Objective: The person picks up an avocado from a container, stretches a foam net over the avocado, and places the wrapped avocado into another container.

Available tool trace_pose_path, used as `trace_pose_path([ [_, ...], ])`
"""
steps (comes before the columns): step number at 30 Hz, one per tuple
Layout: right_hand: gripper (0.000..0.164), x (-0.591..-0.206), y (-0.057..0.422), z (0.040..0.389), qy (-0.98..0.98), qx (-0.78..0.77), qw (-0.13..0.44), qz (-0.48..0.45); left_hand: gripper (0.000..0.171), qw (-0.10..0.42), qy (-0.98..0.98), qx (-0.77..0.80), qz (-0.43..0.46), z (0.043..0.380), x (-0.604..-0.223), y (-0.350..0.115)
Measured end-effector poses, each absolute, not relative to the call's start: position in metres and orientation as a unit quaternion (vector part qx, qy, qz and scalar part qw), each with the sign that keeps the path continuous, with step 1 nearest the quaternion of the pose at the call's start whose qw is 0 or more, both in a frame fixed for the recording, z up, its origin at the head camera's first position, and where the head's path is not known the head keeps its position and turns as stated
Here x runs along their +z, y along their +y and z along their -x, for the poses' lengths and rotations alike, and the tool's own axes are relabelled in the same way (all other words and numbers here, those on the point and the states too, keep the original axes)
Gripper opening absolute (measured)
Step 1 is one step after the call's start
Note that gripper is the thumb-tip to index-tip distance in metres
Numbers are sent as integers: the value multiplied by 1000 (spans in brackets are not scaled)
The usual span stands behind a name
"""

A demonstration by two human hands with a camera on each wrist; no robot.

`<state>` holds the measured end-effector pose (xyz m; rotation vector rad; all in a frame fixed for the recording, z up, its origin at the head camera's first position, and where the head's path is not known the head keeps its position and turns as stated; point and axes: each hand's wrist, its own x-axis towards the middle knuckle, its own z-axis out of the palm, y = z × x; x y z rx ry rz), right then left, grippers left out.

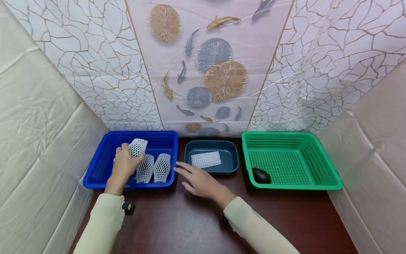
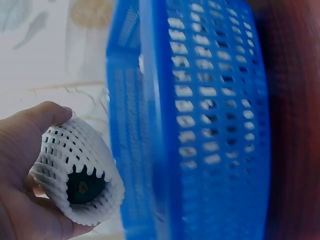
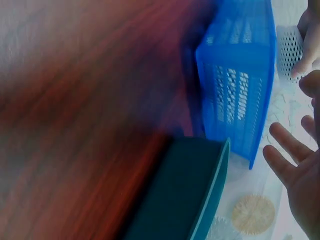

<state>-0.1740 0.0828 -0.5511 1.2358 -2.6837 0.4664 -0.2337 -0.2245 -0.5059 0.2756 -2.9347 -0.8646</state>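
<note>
Foam-netted avocado (image 1: 137, 147) is in our left hand (image 1: 124, 163), thumb and fingers wrapped round it, above the blue basket (image 1: 98, 185). Step in hand, our read: placing or picking there; we can't tell which. Next move calls for a light grip and clearance from the two netted avocados (image 1: 162, 168) lying inside. Looks: white open mesh, dark green end showing, brownish stem scar. Our right hand (image 1: 199, 181) holds nothing, fingers spread, near the teal tray (image 1: 229, 161) with its flat net sleeve (image 1: 206, 159). Farther right, green basket (image 1: 317, 160) holds one bare avocado (image 1: 261, 175).
</note>
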Motion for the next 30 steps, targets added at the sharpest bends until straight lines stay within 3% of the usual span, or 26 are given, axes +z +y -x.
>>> trace_pose_path([
  [9, 62, -566, 67, 165, -883, 109, 124, -439, 88, -5, -950, -283, -131, 243, -525, -254],
  [16, 64, -572, 65, 159, -895, 80, 61, -435, 91, -44, -949, -276, -147, 252, -536, -269],
  [30, 72, -576, 64, 159, -889, 107, 5, -445, 90, -152, -935, -280, -158, 254, -557, -276],
])
